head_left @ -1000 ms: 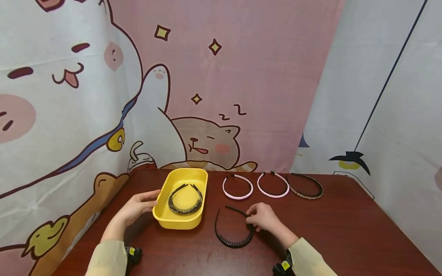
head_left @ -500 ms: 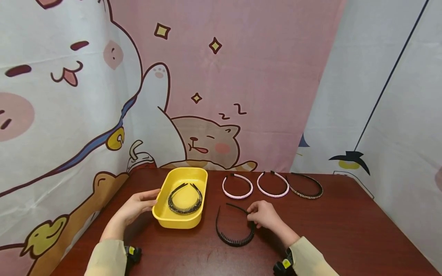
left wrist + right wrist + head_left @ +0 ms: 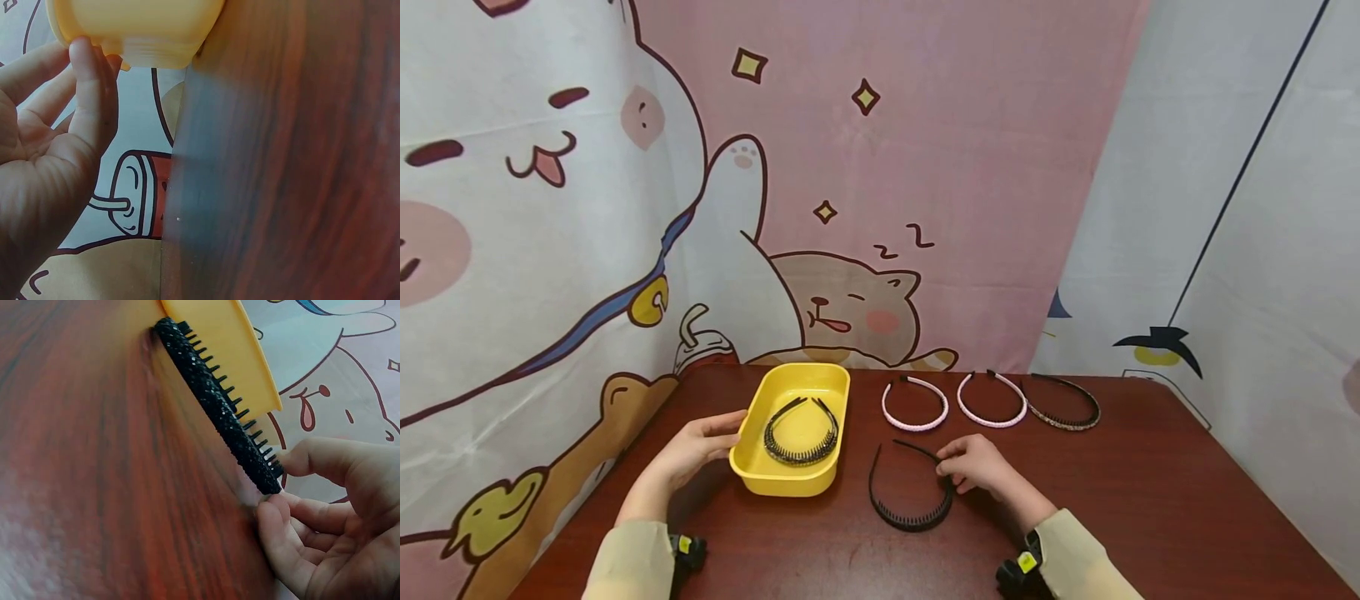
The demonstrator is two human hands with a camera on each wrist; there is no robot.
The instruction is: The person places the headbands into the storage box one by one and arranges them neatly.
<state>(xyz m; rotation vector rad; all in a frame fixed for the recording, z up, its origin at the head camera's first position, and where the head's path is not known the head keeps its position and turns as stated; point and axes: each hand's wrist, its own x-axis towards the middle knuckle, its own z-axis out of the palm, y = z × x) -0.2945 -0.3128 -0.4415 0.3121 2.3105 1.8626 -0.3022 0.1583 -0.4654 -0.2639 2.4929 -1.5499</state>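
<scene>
My right hand (image 3: pixel 977 465) pinches a black headband (image 3: pixel 912 523) by its right side, between thumb and fingers. In the right wrist view the headband (image 3: pixel 219 406) shows a glittery outer face and a row of comb teeth inside. To its left stands a yellow tray (image 3: pixel 784 486), with dark toothed headband work (image 3: pixel 800 457) lying in it, the ends pointing away from me. My left hand (image 3: pixel 688 454) holds the tray's left rim; thumb and fingertips meet its edge in the left wrist view, where the tray (image 3: pixel 137 31) fills the top.
Toward the back of the dark red table (image 3: pixel 1120 517) lie a pink headband (image 3: pixel 915 427), a second pink headband (image 3: pixel 992 424) and a speckled toothed headband (image 3: pixel 1067 426). A cartoon-printed cloth (image 3: pixel 985 208) hangs right behind the table's far edge.
The black headband in my right hand has risen slightly in the head view, away from me. My left hand stays at the tray, which has not visibly moved on the table.
</scene>
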